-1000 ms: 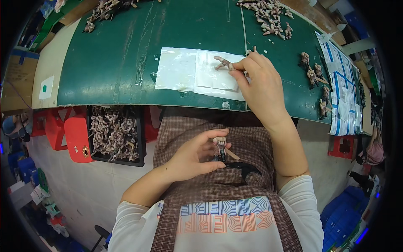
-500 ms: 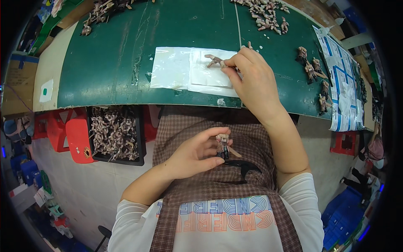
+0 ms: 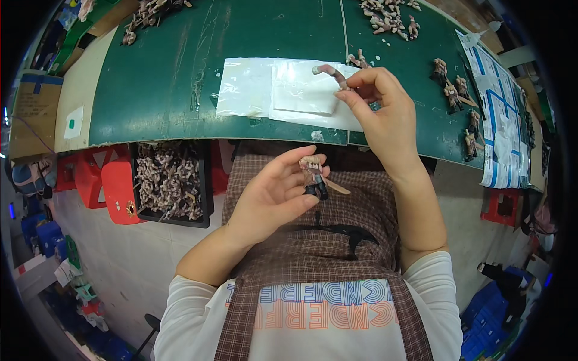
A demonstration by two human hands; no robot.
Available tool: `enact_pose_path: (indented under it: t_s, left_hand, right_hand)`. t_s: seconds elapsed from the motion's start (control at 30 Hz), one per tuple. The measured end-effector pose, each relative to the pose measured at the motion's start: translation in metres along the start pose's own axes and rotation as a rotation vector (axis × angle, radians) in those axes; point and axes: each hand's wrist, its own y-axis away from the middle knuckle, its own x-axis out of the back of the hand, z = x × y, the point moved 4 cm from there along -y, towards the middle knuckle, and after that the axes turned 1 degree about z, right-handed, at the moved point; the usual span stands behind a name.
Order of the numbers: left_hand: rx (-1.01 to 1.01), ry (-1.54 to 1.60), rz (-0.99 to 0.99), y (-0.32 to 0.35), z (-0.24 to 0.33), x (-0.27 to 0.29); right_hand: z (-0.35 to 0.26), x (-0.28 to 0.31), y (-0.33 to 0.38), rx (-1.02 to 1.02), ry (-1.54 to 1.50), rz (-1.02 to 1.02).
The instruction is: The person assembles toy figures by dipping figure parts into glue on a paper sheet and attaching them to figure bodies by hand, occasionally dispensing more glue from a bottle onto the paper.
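Observation:
My left hand [image 3: 271, 195] is closed around a small painted figurine [image 3: 313, 174], held upright over my lap near the table's front edge. The figurine has a pale torso, dark legs and a flat tan strip jutting out at its side. Above the white pad, my right hand [image 3: 388, 114] pinches a curved figurine arm [image 3: 335, 74] between thumb and fingertips, its pale end pointing left. The white pad [image 3: 301, 99] lies on clear plastic on the green table. Just beyond the right fingers rests another small figurine part [image 3: 359, 59].
Several figurines [image 3: 453, 96] stand or lie at the table's right, beside printed blue-and-white sheets [image 3: 503, 129]. Piles of parts [image 3: 388, 18] lie at the far side. Below the table, at left, a black tray [image 3: 205, 210] full of parts rests by red stools [image 3: 117, 189].
My right hand has drawn back rightward, lifting the figurine arm and turning it in the fingers. My left hand, still holding the figurine, has come up closer to the table edge.

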Motion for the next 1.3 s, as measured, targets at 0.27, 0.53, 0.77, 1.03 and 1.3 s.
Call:
enact_pose_path:
  t_s: [0.27,0.53,0.77,1.03,1.3]
  left_hand:
    - [-0.053,0.003,0.046,0.000,0.011,-0.006]
    - [-0.067,-0.121,-0.014,0.003,0.010,-0.014]
    - [-0.088,-0.123,-0.025,0.005,0.008,-0.015]
    - [-0.178,-0.145,-0.096,0.006,0.007,-0.014]
    - [-0.317,-0.117,-0.133,0.005,0.003,-0.003]
  right_hand:
    - [-0.031,0.024,0.045,0.508,-0.103,-0.112]
    - [-0.031,0.021,0.070,0.604,-0.084,-0.200]
    - [-0.031,0.022,0.072,0.591,-0.069,-0.215]
    - [-0.034,0.023,0.078,0.622,-0.021,-0.163]
    - [-0.041,0.026,0.086,0.660,-0.050,-0.170]
